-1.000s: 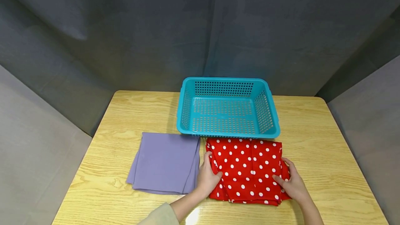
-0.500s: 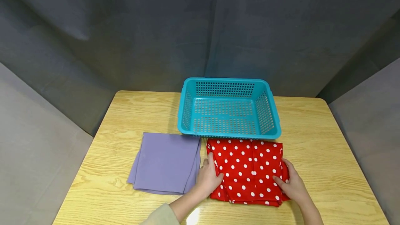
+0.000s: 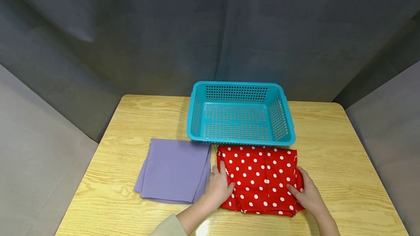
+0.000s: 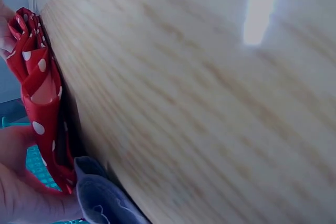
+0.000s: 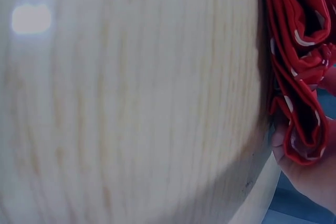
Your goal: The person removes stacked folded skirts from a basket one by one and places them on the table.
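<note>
A red cloth with white polka dots point(image 3: 256, 181) lies folded on the table in the head view, its layers stacked. At its left edge is my left hand point(image 3: 219, 187), thumb on top and fingers along the side. The left wrist view has the cloth's edge point(image 4: 42, 103) between that thumb and fingers. My right hand point(image 3: 307, 192) grips the right edge, thumb above. In the right wrist view its fingertips point(image 5: 279, 139) reach under the folded layers point(image 5: 299, 51). A folded purple cloth point(image 3: 174, 170) lies just left of my left hand.
A teal plastic basket point(image 3: 288, 139) with perforated walls stands behind the red cloth, with nothing in it. The wooden table point(image 3: 334, 148) extends to both sides. Dark grey curtains point(image 3: 157, 39) hang behind it.
My left hand's fingers have shifted slightly along the red cloth's left edge. The right hand and both cloths stay almost where they were; the head view has moved a little.
</note>
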The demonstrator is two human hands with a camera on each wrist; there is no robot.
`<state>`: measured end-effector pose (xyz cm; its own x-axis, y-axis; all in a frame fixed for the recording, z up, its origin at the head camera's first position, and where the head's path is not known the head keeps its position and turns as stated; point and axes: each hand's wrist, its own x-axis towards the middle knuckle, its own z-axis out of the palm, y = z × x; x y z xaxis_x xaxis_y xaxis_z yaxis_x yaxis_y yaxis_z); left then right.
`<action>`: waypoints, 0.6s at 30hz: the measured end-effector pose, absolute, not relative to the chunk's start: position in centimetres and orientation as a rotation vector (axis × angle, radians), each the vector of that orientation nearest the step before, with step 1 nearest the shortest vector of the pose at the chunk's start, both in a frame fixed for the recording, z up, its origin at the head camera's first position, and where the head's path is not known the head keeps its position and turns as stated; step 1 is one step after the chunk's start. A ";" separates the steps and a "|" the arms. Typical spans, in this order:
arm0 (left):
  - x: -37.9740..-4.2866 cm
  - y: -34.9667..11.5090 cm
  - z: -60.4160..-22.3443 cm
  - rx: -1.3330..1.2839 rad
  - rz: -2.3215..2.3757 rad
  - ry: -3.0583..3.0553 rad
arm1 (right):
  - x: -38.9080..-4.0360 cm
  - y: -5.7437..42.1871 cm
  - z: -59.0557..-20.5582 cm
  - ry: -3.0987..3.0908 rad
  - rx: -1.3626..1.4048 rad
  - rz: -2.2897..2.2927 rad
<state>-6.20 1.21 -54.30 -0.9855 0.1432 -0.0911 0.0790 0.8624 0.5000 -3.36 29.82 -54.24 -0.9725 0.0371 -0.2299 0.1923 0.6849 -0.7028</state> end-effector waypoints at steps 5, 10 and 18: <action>-5.8 1.1 -54.0 0.217 0.661 2.952 | -3.3 29.8 -54.2 2.723 0.169 -1.144; -5.4 0.9 -53.5 0.282 0.553 2.971 | -3.2 29.9 -53.9 2.699 0.179 -1.119; -5.2 0.1 -53.1 0.409 0.574 2.956 | -3.1 30.1 -53.1 2.663 0.198 -1.066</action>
